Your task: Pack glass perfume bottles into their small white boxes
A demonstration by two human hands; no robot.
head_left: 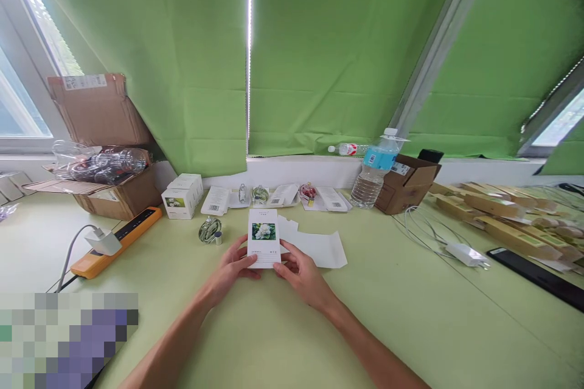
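Between both hands is a white paper box [263, 258] with a photo of a white flower on its front; its depth is hard to make out. My left hand [235, 261] grips its left side, thumb on the lower front. On the opposite edge my right hand [296, 267] holds it, thumb near the bottom corner. A white sheet of cut, unfolded card [326, 249] lies flat behind my right hand. To the left of my left hand rests a small round glass bottle [210, 230] with cord around it and a silvery cap [218, 237] beside it.
At the back stand white boxes [180, 203], small bottles [260, 194] and opened packs [333, 199]. An orange power strip [137, 228] and an open carton [109, 197] are left. A water bottle [367, 185], brown box [404, 185], charger [465, 253] and phone [533, 273] are right.
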